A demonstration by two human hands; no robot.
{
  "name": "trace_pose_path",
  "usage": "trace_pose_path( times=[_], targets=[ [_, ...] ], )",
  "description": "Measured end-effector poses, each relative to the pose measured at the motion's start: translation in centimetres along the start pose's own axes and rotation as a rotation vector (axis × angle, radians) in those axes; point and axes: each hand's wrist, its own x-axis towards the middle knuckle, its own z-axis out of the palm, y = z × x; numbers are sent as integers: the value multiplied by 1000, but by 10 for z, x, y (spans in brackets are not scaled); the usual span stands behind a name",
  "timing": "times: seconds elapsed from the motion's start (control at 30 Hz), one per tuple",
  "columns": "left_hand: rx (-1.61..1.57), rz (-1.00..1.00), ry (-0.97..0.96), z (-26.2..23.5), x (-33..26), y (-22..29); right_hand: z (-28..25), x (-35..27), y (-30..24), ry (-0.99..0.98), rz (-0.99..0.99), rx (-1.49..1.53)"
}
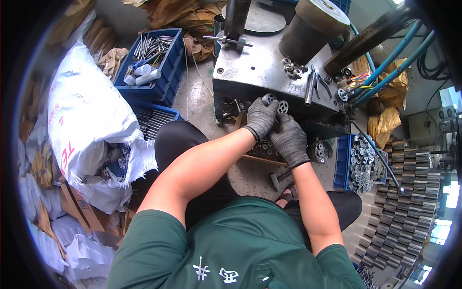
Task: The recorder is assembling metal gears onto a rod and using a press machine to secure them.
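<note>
At nine o'clock: white woven sack (86,111), crinkled, bulging.
At eleven o'clock: blue plastic crate (155,65), ribbed wall, holding bright steel rods and pale tubes.
Centre, left hand (260,118): grey knit glove, fingers pinching a small round metal disc (268,99) at the front edge of the steel desk (250,67).
Centre, right hand (288,138): same glove, fingers curled together just below a second perforated disc (283,106); whether they grip anything, I cannot tell.
Step, by judgement: discs being lifted from the tray of like parts (264,147) beneath the hands and paired at the desk edge. Next move likely calls for aligning the holes squarely.
At one o'clock: pliers (315,82), loose bearings (293,68), dull grey.
At three o'clock: blue bin of toothed discs (361,161); stacked cylindrical metal cores (404,202).
</note>
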Motion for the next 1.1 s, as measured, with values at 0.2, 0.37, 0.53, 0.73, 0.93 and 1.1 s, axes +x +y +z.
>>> trace_pose_path(
  times=[0.2, 0.37, 0.53, 0.73, 0.93, 1.1],
  targets=[
    [-62, -22, -50, 3, 2, 7, -26, 15, 9, 8, -148, -192],
    [-201, -138, -9, 7, 7, 6, -36, 26, 16, -52, -197, -195],
    [-137, -76, 41, 14, 6, 2, -11, 13, 54, 94, -38, 232],
    [-259, -124, -13, 9, 6, 0, -21, -58, 62, 224, -31, 1184],
    [-517, -474, -478, 21, -67, 7, -49, -72, 78, 169, 19, 1475],
    [30, 255, -849, 28, -112, 21, -67, -70, 65, 144, 80, 1611]
  ],
)
